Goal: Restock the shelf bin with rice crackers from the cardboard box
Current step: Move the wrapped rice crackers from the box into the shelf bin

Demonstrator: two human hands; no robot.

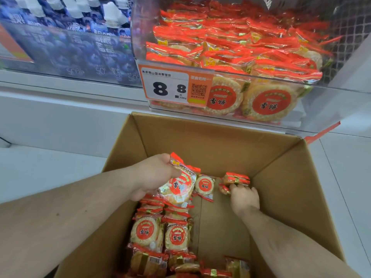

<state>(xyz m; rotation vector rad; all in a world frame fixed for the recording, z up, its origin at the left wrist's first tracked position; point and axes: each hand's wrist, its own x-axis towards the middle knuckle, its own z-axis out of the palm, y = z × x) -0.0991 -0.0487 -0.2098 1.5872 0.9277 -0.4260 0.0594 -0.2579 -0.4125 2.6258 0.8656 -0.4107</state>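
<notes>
left hand [154, 173] fingers grip cracker pack [178, 185] labelled 雪饼 | right hand [244, 197] fingers pinch pack stack [236, 178] | both inside cardboard box [281, 167] | shelf bin [230, 57] above, tag [174, 87] reads 8.8

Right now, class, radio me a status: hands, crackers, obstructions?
Left hand grips one pack. Right hand grips packs in the box. Bin heaped. Nothing in the way.

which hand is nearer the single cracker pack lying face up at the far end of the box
Left. The left hand grips a pack whose edge nearly meets the single pack; the hand sits just left of it. The right hand grips packs further right, across a gap.
</notes>
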